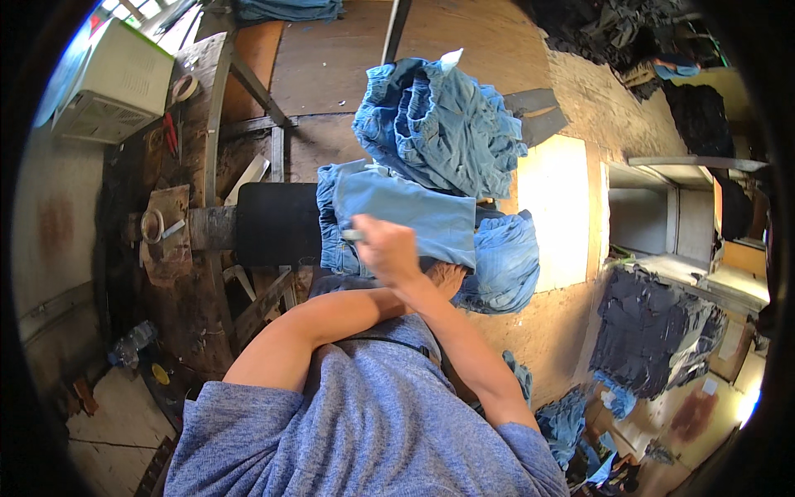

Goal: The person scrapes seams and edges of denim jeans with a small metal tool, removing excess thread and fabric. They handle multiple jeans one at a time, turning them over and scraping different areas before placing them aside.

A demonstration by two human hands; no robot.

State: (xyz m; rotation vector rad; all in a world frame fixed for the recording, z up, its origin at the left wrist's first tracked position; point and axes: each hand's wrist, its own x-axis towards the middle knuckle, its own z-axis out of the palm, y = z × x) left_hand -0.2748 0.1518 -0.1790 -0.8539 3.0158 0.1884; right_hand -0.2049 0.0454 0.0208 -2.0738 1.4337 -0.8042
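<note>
Light blue denim shorts [406, 207] with an elastic waistband lie over a narrow black padded board [273, 224]. Above their waistband side, my right hand [389, 250] is closed around a small pale object [354, 235]; its kind is too blurred to make out. My left arm crosses beneath my right forearm, and my left hand [447, 280] rests at the hem end of the shorts. The right wrist partly covers the left fingers, so their grip is hidden. Just beyond lies a heap of blue elastic-waist denim garments [443, 124].
Another blue denim garment [501, 261] hangs at the board's right end. On the left, a wooden bench [207, 290] carries a tape roll [185, 88], red-handled scissors [171, 132] and a pale box-shaped appliance [120, 79]. Dark fabric piles [650, 327] lie at right.
</note>
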